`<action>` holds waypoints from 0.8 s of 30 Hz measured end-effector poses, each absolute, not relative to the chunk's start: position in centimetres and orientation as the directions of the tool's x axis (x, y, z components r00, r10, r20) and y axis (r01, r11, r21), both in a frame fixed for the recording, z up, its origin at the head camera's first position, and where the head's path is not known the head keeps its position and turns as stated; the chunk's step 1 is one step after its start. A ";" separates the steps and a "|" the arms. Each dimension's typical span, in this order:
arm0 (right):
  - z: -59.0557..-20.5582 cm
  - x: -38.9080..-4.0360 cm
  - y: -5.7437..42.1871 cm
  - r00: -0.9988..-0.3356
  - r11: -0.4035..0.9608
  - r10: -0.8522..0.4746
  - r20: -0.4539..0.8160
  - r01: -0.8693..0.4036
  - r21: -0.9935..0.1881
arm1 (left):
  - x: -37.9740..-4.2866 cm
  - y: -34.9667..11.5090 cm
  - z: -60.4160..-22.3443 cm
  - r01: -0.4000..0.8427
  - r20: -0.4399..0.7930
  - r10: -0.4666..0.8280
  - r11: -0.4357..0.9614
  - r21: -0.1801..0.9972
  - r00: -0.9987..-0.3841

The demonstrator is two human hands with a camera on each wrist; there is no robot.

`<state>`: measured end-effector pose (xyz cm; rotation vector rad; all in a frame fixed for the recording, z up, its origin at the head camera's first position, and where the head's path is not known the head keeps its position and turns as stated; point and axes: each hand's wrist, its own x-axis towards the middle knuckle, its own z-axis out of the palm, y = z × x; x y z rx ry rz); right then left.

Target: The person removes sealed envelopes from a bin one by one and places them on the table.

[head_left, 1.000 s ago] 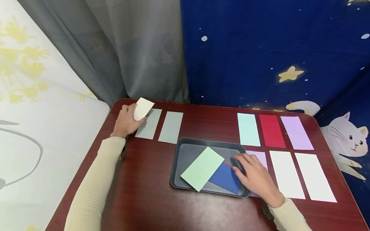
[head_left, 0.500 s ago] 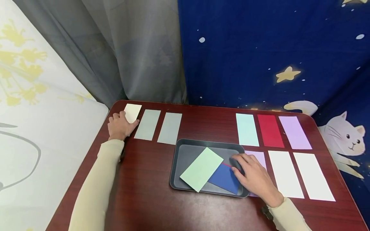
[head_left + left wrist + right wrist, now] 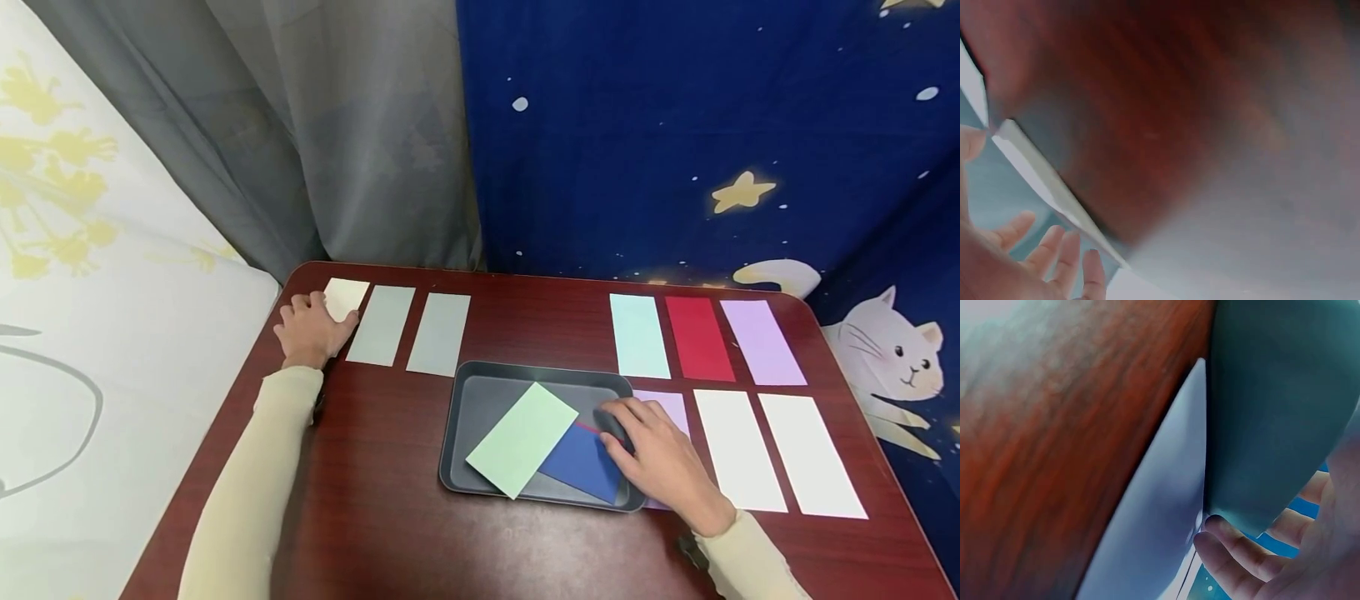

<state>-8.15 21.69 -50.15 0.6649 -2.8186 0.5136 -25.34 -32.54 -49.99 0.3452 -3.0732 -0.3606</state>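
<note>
At the table's far left corner my left hand (image 3: 307, 331) lies over a cream paper card (image 3: 346, 298), fingers spread at its left side and thumb at its right edge. Two pale grey-green cards (image 3: 382, 325) lie flat beside it. My right hand (image 3: 667, 454) rests over the right rim of a dark grey tray (image 3: 487, 371), with thumb and index finger reaching inside. The right wrist view shows some fingers outside the tray wall (image 3: 1272, 412). In the tray, a light green card (image 3: 522, 440) lies across a blue card (image 3: 585, 465); a thin red edge shows between them.
On the table's right, a mint card (image 3: 639, 336), a red card (image 3: 700, 339) and a lavender card (image 3: 763, 342) form a back row. In front lie two white cards (image 3: 740, 450) and another lavender card (image 3: 663, 406), partly under my right hand. Curtains hang behind the table.
My left hand has lowered the cream card from above the grey-green cards onto the table at their left, then shifted it slightly nearer. My right hand and the tray stay put.
</note>
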 end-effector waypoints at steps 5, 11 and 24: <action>-50.2 -8.1 21.8 -0.878 0.837 -0.395 0.269 -0.465 -0.288 | -25.0 -30.9 -49.2 -0.124 0.136 -0.158 0.966 0.226 -0.978; -50.1 -8.2 21.8 -0.867 0.832 -0.405 0.292 -0.482 -0.275 | -24.5 -28.0 -47.9 0.029 0.323 -0.034 0.982 0.188 -0.946; -49.8 -8.0 21.9 -0.856 0.828 -0.415 0.308 -0.495 -0.262 | -19.0 -17.9 -45.4 0.446 0.499 0.364 0.894 0.050 -0.786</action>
